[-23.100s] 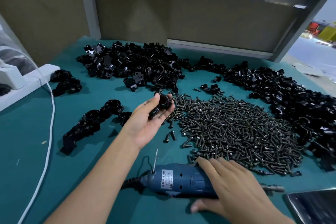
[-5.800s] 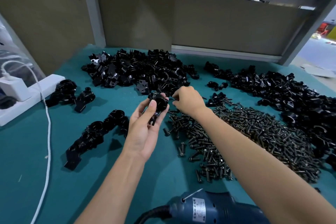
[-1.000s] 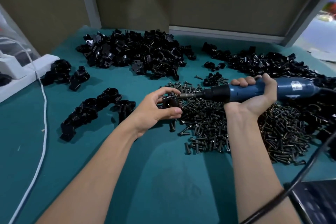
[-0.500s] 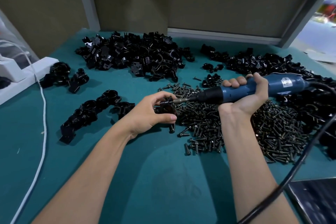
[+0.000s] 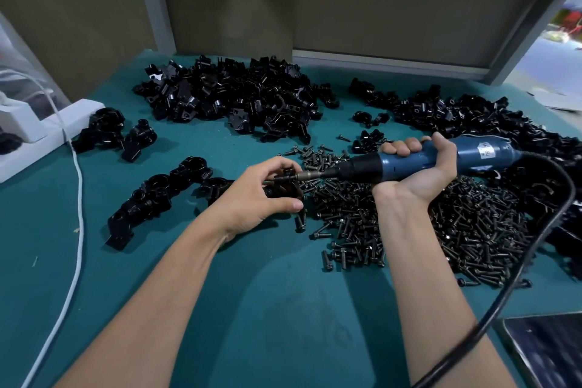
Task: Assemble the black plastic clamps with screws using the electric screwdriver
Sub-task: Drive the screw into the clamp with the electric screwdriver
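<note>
Just above the screw pile (image 5: 409, 224), the left hand (image 5: 252, 198) pinches a black clamp (image 5: 285, 187) while the right hand (image 5: 419, 167) wraps the screwdriver (image 5: 409, 162), whose bit could skid off the screw if the clamp twists.

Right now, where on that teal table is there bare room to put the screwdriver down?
Bare mat: the near strip before the left hand and right hand, leftward to the white cable. Crowded: screw pile at right, clamp heaps behind.

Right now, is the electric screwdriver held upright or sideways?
Sideways: the right hand grips the electric screwdriver roughly level, bit toward the clamp in the left hand.
</note>
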`<state>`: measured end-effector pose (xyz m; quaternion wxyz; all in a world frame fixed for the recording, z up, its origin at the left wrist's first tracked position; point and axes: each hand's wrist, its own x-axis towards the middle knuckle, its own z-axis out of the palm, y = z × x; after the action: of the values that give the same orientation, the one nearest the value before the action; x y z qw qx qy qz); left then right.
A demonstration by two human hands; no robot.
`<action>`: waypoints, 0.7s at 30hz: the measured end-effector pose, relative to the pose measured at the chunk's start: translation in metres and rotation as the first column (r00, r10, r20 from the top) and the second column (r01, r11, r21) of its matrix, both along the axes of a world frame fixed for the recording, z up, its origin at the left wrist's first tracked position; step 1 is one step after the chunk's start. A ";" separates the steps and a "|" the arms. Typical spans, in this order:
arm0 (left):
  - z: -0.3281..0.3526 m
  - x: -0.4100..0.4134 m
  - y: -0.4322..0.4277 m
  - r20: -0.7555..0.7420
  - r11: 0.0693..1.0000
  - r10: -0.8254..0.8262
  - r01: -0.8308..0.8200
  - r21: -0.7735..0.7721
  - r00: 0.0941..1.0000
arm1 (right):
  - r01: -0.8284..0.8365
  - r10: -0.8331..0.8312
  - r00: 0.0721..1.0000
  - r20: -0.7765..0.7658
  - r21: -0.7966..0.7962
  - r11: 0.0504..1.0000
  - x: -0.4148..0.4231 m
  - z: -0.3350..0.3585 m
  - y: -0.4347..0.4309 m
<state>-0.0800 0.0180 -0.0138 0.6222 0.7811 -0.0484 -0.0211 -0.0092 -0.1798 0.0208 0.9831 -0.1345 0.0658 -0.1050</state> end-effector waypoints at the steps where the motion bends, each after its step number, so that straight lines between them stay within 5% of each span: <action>1: 0.001 -0.001 0.000 0.006 1.000 0.004 -0.004 -0.018 1.000 | -0.003 0.003 1.000 -0.010 0.013 1.000 0.000 0.000 0.001; 21: -0.001 0.000 0.002 -0.016 0.999 -0.024 0.025 0.036 1.000 | 0.001 -0.001 1.000 -0.015 -0.010 1.000 -0.004 0.002 0.004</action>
<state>-0.0804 0.0203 -0.0144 0.6079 0.7914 -0.0528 -0.0359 -0.0127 -0.1757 0.0225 0.9819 -0.1402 0.0724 -0.1048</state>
